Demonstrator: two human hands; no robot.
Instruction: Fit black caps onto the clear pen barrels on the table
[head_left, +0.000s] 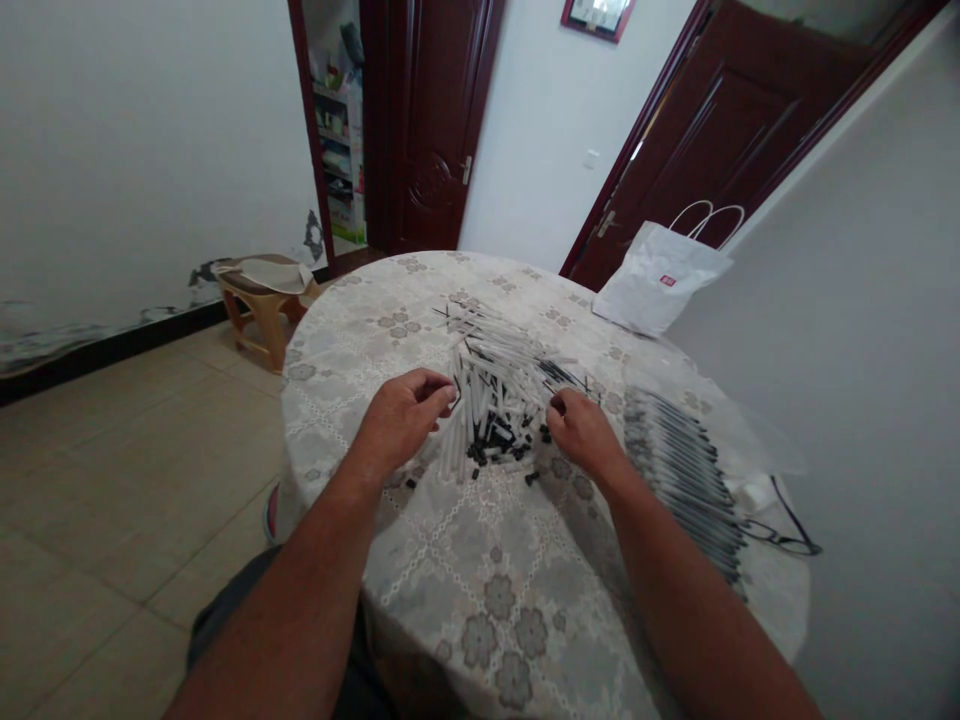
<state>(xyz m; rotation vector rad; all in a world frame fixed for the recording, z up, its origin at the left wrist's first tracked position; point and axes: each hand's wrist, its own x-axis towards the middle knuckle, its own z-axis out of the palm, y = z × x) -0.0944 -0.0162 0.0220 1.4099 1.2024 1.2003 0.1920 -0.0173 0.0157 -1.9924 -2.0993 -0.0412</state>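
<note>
My left hand point(409, 412) is at the left side of a loose pile of pen parts, thumb and fingers pinched together. A small dark bit shows at its fingertips, too small to name. My right hand point(583, 428) is closed at the pile's right side, fingers curled down; what it holds is hidden. Between the hands lie whitish pen barrels point(469, 400) and small black caps point(495, 435). Thin pen refills point(510, 345) with dark ends spread behind them. To the right of my right hand, dark-looking pens point(686, 470) lie side by side in a row.
A patterned cloth covers the round table point(502, 620). Eyeglasses point(784, 540) rest near its right edge, beside clear plastic film point(757, 430). A white paper bag point(660, 280) stands at the back right by the wall. A stool point(262, 300) is on the floor at left.
</note>
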